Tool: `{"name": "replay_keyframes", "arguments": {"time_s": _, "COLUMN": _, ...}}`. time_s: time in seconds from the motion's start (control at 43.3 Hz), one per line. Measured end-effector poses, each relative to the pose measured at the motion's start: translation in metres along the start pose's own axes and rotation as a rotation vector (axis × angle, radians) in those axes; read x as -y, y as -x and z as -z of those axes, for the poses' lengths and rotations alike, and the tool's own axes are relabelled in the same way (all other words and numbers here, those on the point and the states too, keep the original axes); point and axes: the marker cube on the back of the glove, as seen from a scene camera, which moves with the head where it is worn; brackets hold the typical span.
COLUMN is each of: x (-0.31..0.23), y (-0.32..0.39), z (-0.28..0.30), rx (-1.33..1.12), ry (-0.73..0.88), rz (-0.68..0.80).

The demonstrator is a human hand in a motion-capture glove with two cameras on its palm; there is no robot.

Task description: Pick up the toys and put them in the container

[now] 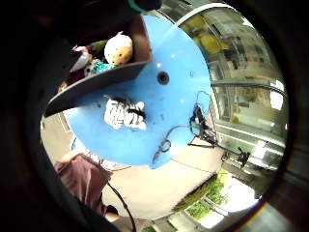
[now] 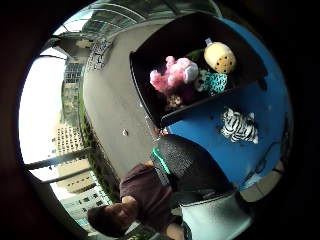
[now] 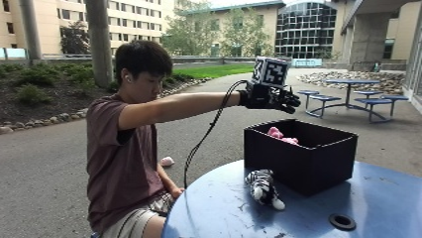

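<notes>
My gloved right hand [image 3: 272,98] hovers high above the black fabric box [image 3: 300,153] on the round blue table [image 3: 369,198], fingers spread and holding nothing. A glove finger [image 2: 187,165] shows in the thumb side palm view. Inside the box lie a pink plush [image 2: 174,74], a yellow spotted plush [image 2: 220,57] and a teal patterned toy [image 2: 215,83]. A striped zebra plush [image 3: 264,187] lies on the table right beside the box's near wall; the zebra plush [image 1: 124,114] also shows in the little finger side palm view.
A small pink object [image 3: 167,161] lies on the pavement beside the seated person. The table has a hole [image 3: 342,221] near its middle. A cable [image 1: 166,142] lies on the tabletop near its edge. Picnic tables [image 3: 349,96] stand far behind.
</notes>
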Motion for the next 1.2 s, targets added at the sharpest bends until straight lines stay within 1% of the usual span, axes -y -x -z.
{"name": "replay_keyframes", "arguments": {"time_s": 0.116, "x": -0.020, "y": -0.034, "z": -0.004, "rx": -0.005, "ry": -0.009, "rz": -0.075}}
{"name": "replay_keyframes", "arguments": {"time_s": 0.208, "x": -0.030, "y": -0.062, "z": -0.016, "rx": -0.039, "ry": 0.000, "rz": -0.205}}
{"name": "replay_keyframes", "arguments": {"time_s": 0.3, "x": -0.040, "y": -0.078, "z": -0.038, "rx": -0.009, "ry": 0.022, "rz": -0.120}}
{"name": "replay_keyframes", "arguments": {"time_s": 0.37, "x": -0.041, "y": -0.087, "z": -0.063, "rx": 0.018, "ry": 0.045, "rz": -0.111}}
{"name": "replay_keyframes", "arguments": {"time_s": 0.578, "x": -0.025, "y": -0.095, "z": -0.175, "rx": 0.044, "ry": 0.136, "rz": -0.104}}
{"name": "replay_keyframes", "arguments": {"time_s": 0.67, "x": -0.019, "y": -0.092, "z": -0.229, "rx": -0.040, "ry": 0.192, "rz": -0.089}}
{"name": "replay_keyframes", "arguments": {"time_s": 0.716, "x": -0.017, "y": -0.096, "z": -0.246, "rx": -0.135, "ry": 0.148, "rz": -0.088}}
{"name": "replay_keyframes", "arguments": {"time_s": 0.785, "x": -0.014, "y": -0.104, "z": -0.254, "rx": -0.247, "ry": -0.027, "rz": -0.098}}
{"name": "replay_keyframes", "arguments": {"time_s": 0.832, "x": -0.010, "y": -0.103, "z": -0.258, "rx": -0.235, "ry": -0.088, "rz": -0.101}}
{"name": "replay_keyframes", "arguments": {"time_s": 0.878, "x": -0.003, "y": -0.096, "z": -0.263, "rx": -0.188, "ry": -0.114, "rz": -0.106}}
{"name": "replay_keyframes", "arguments": {"time_s": 1.016, "x": 0.019, "y": -0.088, "z": -0.267, "rx": -0.144, "ry": -0.251, "rz": -0.176}}
{"name": "replay_keyframes", "arguments": {"time_s": 1.109, "x": 0.026, "y": -0.089, "z": -0.263, "rx": -0.171, "ry": -0.264, "rz": -0.220}}
{"name": "replay_keyframes", "arguments": {"time_s": 1.155, "x": 0.025, "y": -0.092, "z": -0.257, "rx": -0.153, "ry": -0.243, "rz": -0.251}}
{"name": "replay_keyframes", "arguments": {"time_s": 1.201, "x": 0.021, "y": -0.092, "z": -0.250, "rx": -0.124, "ry": -0.194, "rz": -0.237}}
